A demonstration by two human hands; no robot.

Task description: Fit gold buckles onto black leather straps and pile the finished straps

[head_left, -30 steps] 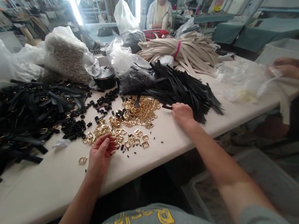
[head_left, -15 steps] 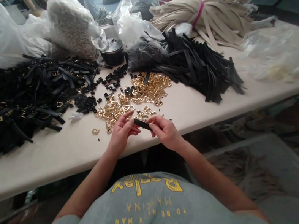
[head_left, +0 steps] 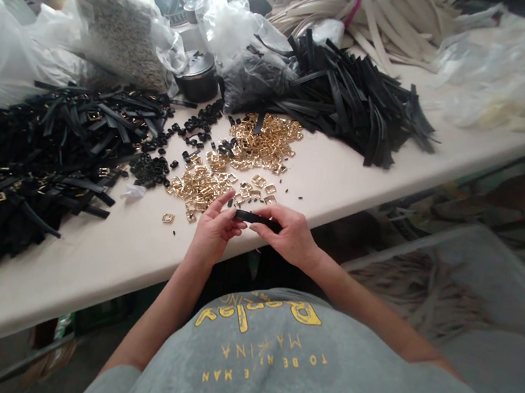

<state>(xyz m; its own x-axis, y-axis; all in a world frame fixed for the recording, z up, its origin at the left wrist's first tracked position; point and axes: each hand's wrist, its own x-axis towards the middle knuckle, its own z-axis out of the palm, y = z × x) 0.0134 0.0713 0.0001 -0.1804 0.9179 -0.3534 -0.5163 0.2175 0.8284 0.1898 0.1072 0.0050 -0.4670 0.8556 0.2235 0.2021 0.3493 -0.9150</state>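
Note:
A short black strap (head_left: 258, 220) is stretched between my two hands at the table's front edge. My left hand (head_left: 215, 225) pinches its left end between thumb and fingers. Further along, my right hand (head_left: 290, 234) grips the strap near its other end, thumb below and fingers above. Just beyond my hands lie loose gold buckles (head_left: 201, 185) and a larger heap of gold buckles (head_left: 267, 140). Small black loops (head_left: 149, 170) form a pile to the left of them. Whether a buckle or loop is on the held strap, I cannot make out.
Black straps with buckles (head_left: 45, 158) cover the table's left side. Loose black straps (head_left: 354, 104) lie behind the buckles, near a black metal tin (head_left: 197, 76), plastic bags (head_left: 121, 16) and a beige strap bundle (head_left: 357, 6). A clear bin (head_left: 471, 281) stands below on the right.
The strap now curves slightly, and my right hand has shifted a little right along it, showing more of its length. My view has tilted slightly downward.

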